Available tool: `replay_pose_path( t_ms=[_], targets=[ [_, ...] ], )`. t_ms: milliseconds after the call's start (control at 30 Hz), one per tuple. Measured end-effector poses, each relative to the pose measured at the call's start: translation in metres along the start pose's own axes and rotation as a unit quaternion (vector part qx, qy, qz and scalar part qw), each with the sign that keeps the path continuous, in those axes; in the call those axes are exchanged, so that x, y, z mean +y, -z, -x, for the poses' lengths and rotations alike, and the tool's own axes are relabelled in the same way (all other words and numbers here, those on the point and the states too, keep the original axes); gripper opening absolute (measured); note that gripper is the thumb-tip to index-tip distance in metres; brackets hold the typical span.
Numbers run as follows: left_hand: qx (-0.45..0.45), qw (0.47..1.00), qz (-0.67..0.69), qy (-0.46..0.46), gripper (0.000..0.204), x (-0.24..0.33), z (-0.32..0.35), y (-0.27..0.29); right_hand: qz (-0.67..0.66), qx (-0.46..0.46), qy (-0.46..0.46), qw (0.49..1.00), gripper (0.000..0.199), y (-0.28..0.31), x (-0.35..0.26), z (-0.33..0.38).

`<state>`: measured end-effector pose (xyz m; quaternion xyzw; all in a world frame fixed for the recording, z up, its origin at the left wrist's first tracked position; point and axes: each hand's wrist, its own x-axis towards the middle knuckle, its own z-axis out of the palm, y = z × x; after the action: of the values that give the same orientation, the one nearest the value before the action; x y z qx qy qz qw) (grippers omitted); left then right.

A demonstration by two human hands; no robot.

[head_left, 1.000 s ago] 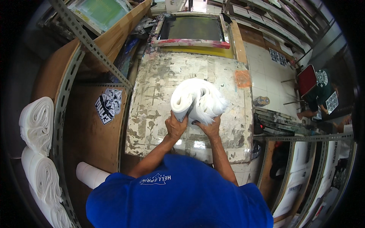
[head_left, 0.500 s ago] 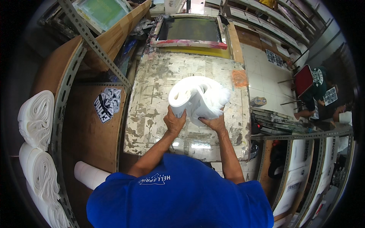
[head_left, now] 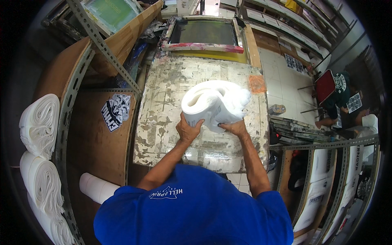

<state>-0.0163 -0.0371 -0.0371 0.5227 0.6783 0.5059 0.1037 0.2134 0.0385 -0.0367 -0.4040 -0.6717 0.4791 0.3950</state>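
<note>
A thick rolled bundle of white plastic bags stands on end on the paint-worn table, curled into an S-like shape with a hollow loop at its left. Faint print shows on its near side. My left hand is wrapped round the loop's near left side, thumb on the front. On the right, my right hand grips the bundle's lower near side below its ragged, fluffy edge, its thumb across the front. The fingers behind the bundle are hidden.
A screen-printing frame lies at the table's far end. Similar white bundles fill the rack at left, near a white roll. An orange patch marks the table's right edge. A person sits at far right.
The bundle's left loop has opened wider and the bundle has tilted a little. My right hand has shifted slightly right, its forearm swinging outward. My left hand has barely moved.
</note>
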Motion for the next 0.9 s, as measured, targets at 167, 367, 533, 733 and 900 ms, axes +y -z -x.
replay_pose_path(
  t_ms=[167,367,533,733,900],
  targets=[
    [0.032,0.999,-0.018,0.01,0.071,-0.007,0.002,-0.012,-0.012,0.058,0.0,0.998,0.106,-0.015,0.0,0.008],
    [0.031,0.999,-0.014,0.016,0.072,-0.001,0.005,-0.016,0.052,0.146,0.047,0.987,0.103,-0.047,-0.029,0.016],
    [-0.094,0.993,0.061,-0.031,0.089,-0.002,0.004,0.003,0.046,0.228,0.042,0.972,0.106,-0.072,-0.041,0.023],
    [-0.18,0.963,0.19,-0.061,0.112,-0.003,0.015,0.009,0.139,0.272,0.082,0.949,0.111,-0.09,-0.035,0.025],
    [-0.096,0.989,0.06,-0.093,0.144,0.027,0.02,0.0,0.143,0.254,0.094,0.952,0.118,-0.097,-0.036,0.026]
  ],
)
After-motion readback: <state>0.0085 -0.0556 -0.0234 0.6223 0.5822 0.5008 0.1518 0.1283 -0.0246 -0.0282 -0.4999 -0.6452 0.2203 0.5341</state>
